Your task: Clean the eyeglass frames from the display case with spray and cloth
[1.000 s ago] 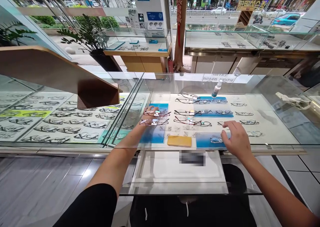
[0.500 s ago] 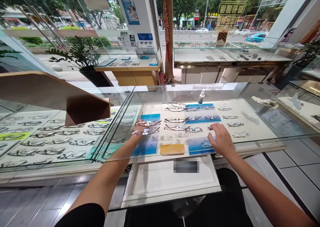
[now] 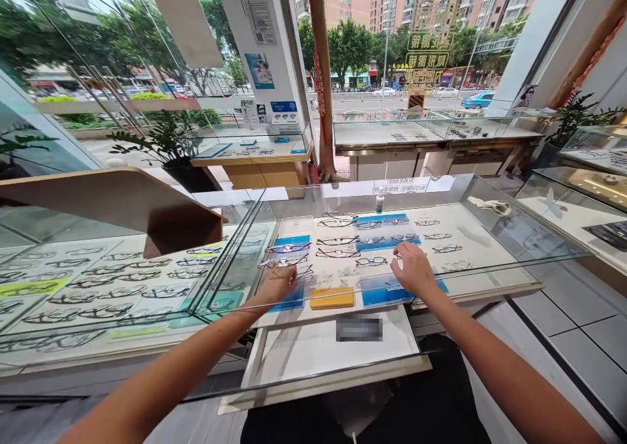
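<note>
My left hand (image 3: 284,283) is in the left part of the glass display case, above a blue mat (image 3: 290,300). Its fingers are closed at a thin-framed pair of eyeglasses (image 3: 304,272), which the hand partly hides. Just beyond lie two more pairs, the nearer being dark-framed eyeglasses (image 3: 285,262). Over the case's front pane, my right hand (image 3: 414,271) has curved fingers, with thumb and forefinger apart. Its fingertips are beside a partly hidden pair of eyeglasses (image 3: 400,255); whether they touch it I cannot tell. Left of it sits another pair of eyeglasses (image 3: 371,261).
A yellow box (image 3: 332,298) lies at the front of the case, above a pulled-out white drawer (image 3: 313,356). A small white bottle (image 3: 380,202) stands at the back. Glass panes (image 3: 230,254) divide the cases. A brown wooden board (image 3: 112,202) juts in from the left.
My left hand has come back toward me, and a third pair of eyeglasses now shows beside it. My right hand stays nearly in place. The view has tilted up.
</note>
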The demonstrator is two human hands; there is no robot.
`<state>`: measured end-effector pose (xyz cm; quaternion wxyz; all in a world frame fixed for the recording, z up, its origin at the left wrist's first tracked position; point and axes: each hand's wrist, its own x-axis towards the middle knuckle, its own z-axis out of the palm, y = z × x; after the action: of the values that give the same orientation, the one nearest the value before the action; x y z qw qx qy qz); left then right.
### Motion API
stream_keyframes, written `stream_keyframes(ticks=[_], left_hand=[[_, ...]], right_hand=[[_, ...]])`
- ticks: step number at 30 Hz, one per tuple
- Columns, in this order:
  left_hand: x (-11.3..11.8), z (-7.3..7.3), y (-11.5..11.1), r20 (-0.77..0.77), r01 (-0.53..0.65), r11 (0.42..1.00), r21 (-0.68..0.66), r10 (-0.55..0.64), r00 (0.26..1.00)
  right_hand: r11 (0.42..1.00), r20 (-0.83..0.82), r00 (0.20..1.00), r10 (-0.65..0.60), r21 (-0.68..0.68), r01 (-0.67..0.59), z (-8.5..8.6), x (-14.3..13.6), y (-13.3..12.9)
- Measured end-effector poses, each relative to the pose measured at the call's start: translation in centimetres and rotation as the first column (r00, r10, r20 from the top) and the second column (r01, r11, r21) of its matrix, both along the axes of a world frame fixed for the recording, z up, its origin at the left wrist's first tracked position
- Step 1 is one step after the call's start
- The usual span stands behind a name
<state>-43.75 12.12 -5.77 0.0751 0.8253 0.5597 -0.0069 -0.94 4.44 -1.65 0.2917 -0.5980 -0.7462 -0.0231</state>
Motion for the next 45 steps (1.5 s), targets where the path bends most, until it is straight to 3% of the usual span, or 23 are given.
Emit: stream_keyframes(ticks=[6,10,15,18,22,25,27,31,36,40,45], left_hand=[[1.2,1.3,-6.6,-0.04,0.054,0.984,-0.17,-0.061,0.997],[2.2,3.6,-10.4,-0.015,0.119,0.951,-0.284,-0.129,0.992],[3.6,9.3,-13.8,0.1,0.271,0.879,-0.393,-0.252,0.962],[3.7,13.7,-14.8,0.153,0.272,0.855,-0.442,-0.228,0.962],[3.3,19.2,-12.3,0.216,0.294,0.865,-0.407,-0.221,0.951],[3.1,22.1,-7.3,0.167,0.268,0.901,-0.341,-0.222,0.961],[2.9,23.0,-3.1,0.111,0.211,0.936,-0.282,-0.187,0.976],[2.6,22.5,5.4,-0.043,0.037,0.994,-0.1,-0.041,0.998],[2.5,19.5,13.0,-0.109,-0.076,0.99,0.122,0.089,0.99],[2.4,16.5,15.4,-0.103,-0.089,0.972,0.218,0.113,0.988],[2.1,13.5,15.8,-0.116,-0.043,0.98,0.195,0.067,0.991]], right_hand=[[0.999,0.022,0.999,0.03,0.013,-0.031,-0.5,0.4,0.1],[0.998,0.031,0.998,0.049,0.045,-0.051,-0.9,0.7,0.3],[0.995,0.042,0.997,0.057,0.079,-0.061,-1.2,0.9,0.5],[0.994,0.043,0.997,0.06,0.091,-0.063,-1.2,0.9,0.6],[0.995,0.049,0.997,0.059,0.08,-0.063,-1.1,0.9,0.5],[0.996,0.051,0.997,0.055,0.07,-0.058,-0.9,0.8,0.5],[0.996,0.055,0.997,0.049,0.073,-0.053,-0.8,0.8,0.4],[0.995,0.051,0.997,0.054,0.077,-0.058,-0.6,0.7,0.2],[0.997,0.028,0.999,0.038,0.06,-0.039,-0.5,0.5,0.2],[0.998,0.01,0.999,0.038,0.047,-0.038,-0.4,0.4,0.2],[0.999,0.0,0.999,0.036,0.039,-0.036,-0.1,0.2,0.0]])
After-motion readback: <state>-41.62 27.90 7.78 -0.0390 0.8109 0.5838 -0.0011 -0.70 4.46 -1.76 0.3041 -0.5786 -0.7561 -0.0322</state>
